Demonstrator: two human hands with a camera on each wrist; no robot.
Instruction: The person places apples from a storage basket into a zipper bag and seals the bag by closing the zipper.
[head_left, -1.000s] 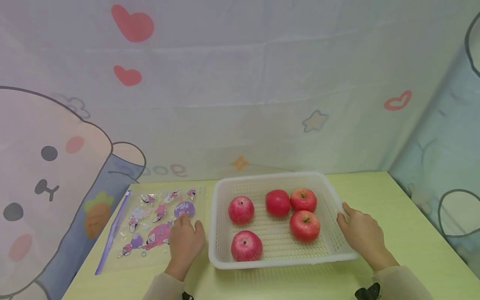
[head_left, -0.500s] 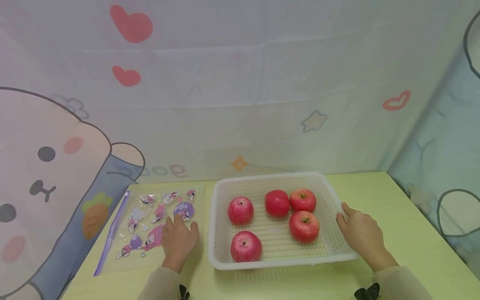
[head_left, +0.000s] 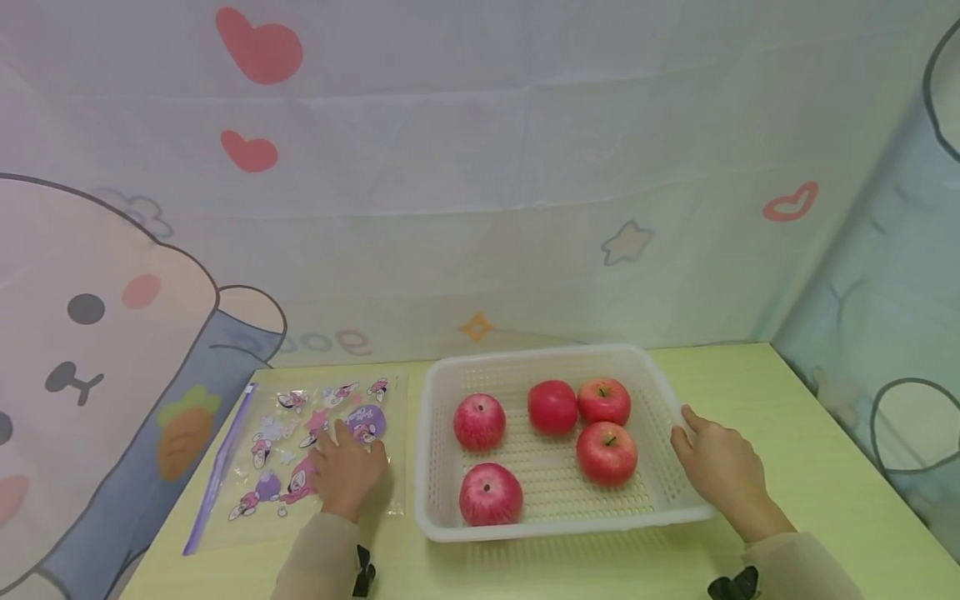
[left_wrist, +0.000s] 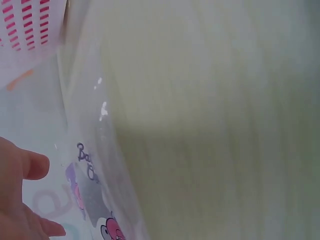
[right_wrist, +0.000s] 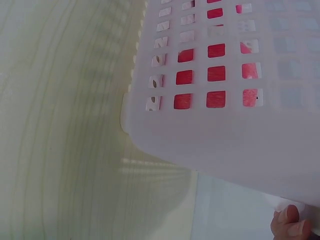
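Since a second ago my left hand [head_left: 347, 468] has slid up and to the left across the printed zip bag [head_left: 300, 450], away from the basket's left wall; the right hand [head_left: 716, 467] has kept its place. I see the left hand lying flat on the bag's lower right part, fingers straight and spread, pressing down with nothing held in its grip. In the left wrist view the hand [left_wrist: 17, 195] shows at the lower left with its fingertips on the clear plastic of the bag [left_wrist: 90, 165], whose cartoon print is partly legible.

The bag lies flat on the pale green surface [head_left: 787, 450] at the lower left of the head frame, its purple zip strip running along its left edge. Just beside it, right of centre, stands the white perforated basket [head_left: 555, 527], holding five red apples [head_left: 606, 453]: three in a back row, one in front at the right, one near the front left corner.

My right hand rests against the basket's right rim, thumb hooked at the edge; how far the other fingers curl under it I cannot tell. The right wrist view shows only a fingertip [right_wrist: 290, 222] at the bottom right under the basket's wall [right_wrist: 225, 135], red showing through the holes.
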